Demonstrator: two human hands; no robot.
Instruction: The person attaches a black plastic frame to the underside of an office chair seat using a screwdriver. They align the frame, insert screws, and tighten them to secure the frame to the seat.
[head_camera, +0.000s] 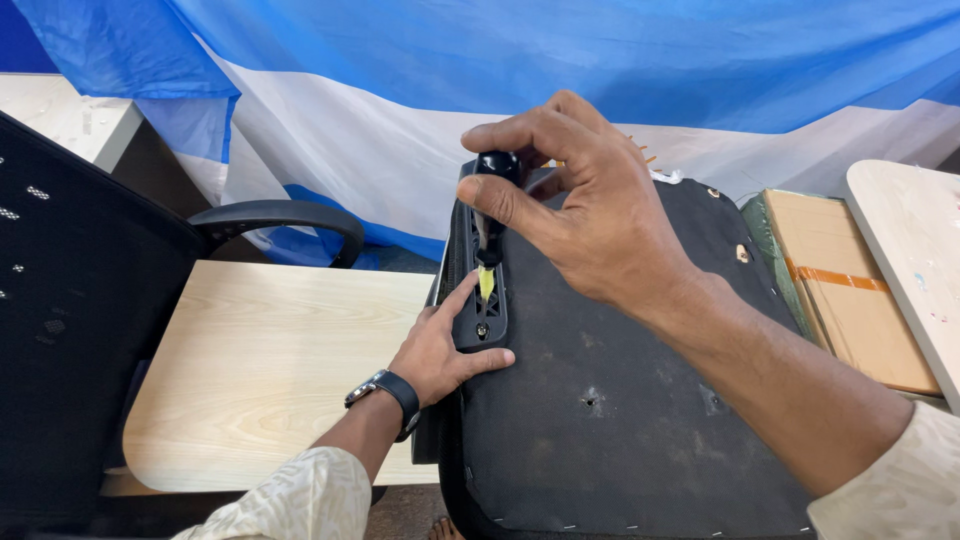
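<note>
One screw at the near end of the black bracket on the upturned chair seat looks in, while right hand fingers pinch a screwdriver and left hand fingers press flat, spread, steadying it.

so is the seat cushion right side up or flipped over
Flipped over: the seat cushion shows its black stapled underside with screw holes, and the armrest bracket lies on top.

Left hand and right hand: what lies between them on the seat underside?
In the head view, the black armrest bracket and the screwdriver lie between left hand and right hand.
</note>
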